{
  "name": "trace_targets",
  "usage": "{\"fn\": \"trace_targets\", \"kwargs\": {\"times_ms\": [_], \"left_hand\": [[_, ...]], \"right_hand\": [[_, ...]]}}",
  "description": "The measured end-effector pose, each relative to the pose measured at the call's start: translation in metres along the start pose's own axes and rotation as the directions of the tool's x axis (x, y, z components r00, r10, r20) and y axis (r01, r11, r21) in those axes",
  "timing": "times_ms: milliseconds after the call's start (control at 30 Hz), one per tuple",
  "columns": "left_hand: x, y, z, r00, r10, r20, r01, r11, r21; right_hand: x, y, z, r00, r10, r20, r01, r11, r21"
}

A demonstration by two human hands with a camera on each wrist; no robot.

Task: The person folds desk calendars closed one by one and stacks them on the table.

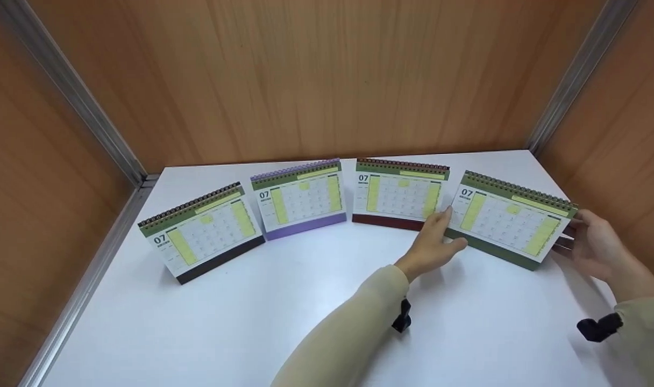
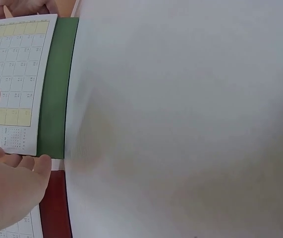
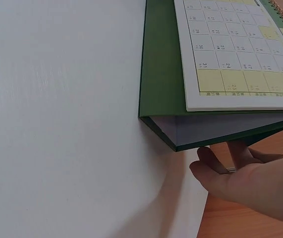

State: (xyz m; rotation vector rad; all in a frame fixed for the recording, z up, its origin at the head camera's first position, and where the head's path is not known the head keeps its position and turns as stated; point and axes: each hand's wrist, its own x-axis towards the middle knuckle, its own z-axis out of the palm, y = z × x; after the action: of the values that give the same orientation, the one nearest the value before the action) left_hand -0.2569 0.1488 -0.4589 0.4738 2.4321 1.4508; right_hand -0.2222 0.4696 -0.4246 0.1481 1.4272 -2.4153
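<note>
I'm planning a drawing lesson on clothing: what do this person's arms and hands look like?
The left sleeve and right sleeve are plain beige. A small, blocky black piece shows at each wrist, left and right. The left grip and right grip are bare, without gloves. No cables show.

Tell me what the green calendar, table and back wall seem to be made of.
Green calendar: paper pages, from the thin layered edge; smooth stand, probably cardboard, from its crisp fold. Table: white, faintly glossy, perhaps laminate, from its soft sheen. Back wall: wood or wood-look panel, satin, from its streaky brown grain.
</note>
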Motion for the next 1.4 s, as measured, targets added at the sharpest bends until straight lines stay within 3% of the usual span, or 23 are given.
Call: {"fn": "trace_targets", "kwargs": {"times_ms": [233,500,733,1033,1167,1400], "left_hand": [[0.000,0.002,-0.001,1.000,-0.005,0.007,0.005,1.000,0.002],[-0.004,0.005,-0.004,0.998,-0.035,0.049,0.036,0.999,-0.017],[-0.005,0.003,-0.003,0.997,-0.037,0.060,0.038,0.999,-0.014],[-0.006,0.002,-0.007,0.996,-0.055,0.068,0.057,0.998,-0.034],[-0.006,0.004,-0.007,0.995,-0.058,0.075,0.061,0.998,-0.034],[-0.005,0.004,-0.007,0.995,-0.057,0.078,0.059,0.998,-0.019]], "right_hand": [[0.002,-0.006,0.002,1.000,0.007,-0.004,-0.006,0.999,0.032],[-0.003,-0.018,0.005,0.999,0.012,-0.030,-0.015,0.995,-0.094],[0.001,-0.036,0.010,0.998,0.019,-0.053,-0.025,0.992,-0.121],[0.005,-0.051,0.016,0.991,-0.064,-0.120,0.034,0.972,-0.233],[0.006,-0.052,0.018,0.982,-0.121,-0.147,0.082,0.965,-0.248],[0.006,-0.055,0.027,0.937,-0.196,-0.290,0.057,0.902,-0.428]]}}
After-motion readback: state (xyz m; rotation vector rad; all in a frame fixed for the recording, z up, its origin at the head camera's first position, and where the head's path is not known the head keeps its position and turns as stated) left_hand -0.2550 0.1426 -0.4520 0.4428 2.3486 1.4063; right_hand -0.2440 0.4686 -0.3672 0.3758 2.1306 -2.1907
